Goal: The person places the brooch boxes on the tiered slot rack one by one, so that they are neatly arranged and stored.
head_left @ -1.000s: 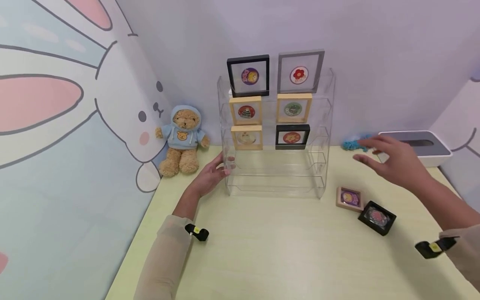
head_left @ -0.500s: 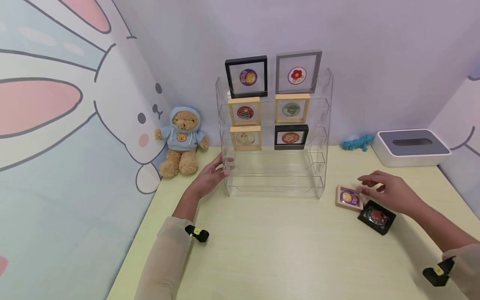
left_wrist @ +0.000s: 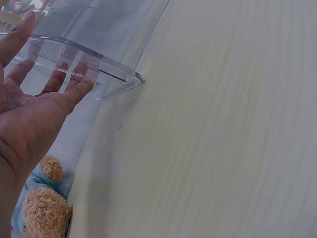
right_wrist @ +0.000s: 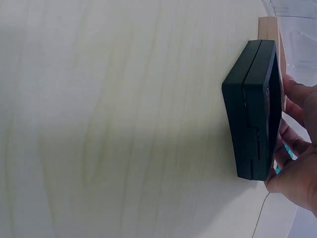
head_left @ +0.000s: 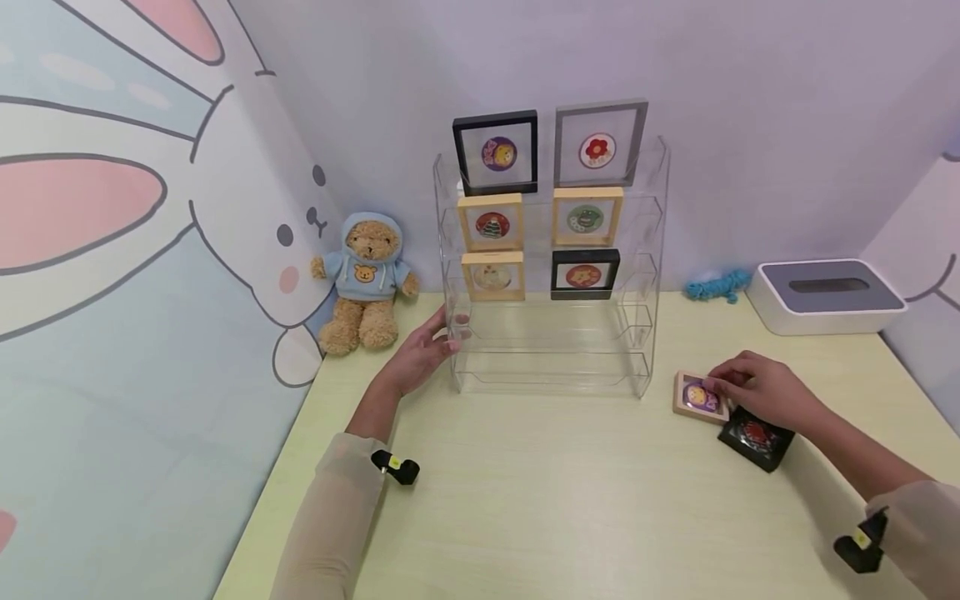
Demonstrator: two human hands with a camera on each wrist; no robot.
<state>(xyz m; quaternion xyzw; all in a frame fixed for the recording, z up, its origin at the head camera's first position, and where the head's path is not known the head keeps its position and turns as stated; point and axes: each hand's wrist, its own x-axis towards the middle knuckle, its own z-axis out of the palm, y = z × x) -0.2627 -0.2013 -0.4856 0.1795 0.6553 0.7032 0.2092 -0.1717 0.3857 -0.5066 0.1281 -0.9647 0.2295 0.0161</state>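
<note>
My left hand [head_left: 418, 357] touches the left side panel of a clear acrylic tiered rack [head_left: 551, 367]. In the left wrist view its fingers [left_wrist: 74, 94] lie spread against the clear plastic. At the right, my right hand [head_left: 765, 390] pinches the right edge of a small light-wood frame [head_left: 688, 408] with a purple round badge, flat on the table. Beside it, partly under the right hand in the head view, lies a black frame [head_left: 753, 440] with a red badge. In the right wrist view the black frame [right_wrist: 252, 114] hides most of the wooden frame [right_wrist: 269, 29].
Several badge frames stand on the rack's upper tiers, including a black frame [head_left: 465, 158] and a grey frame [head_left: 594, 179] on top. A teddy bear [head_left: 363, 279] sits left. Blue yarn [head_left: 716, 287] and a white tissue box [head_left: 828, 321] lie back right on the table [head_left: 555, 500].
My right hand has come down and left from above the blue yarn to the wooden frame, its fingers closing at the frame's edge. The left hand stays at the rack.
</note>
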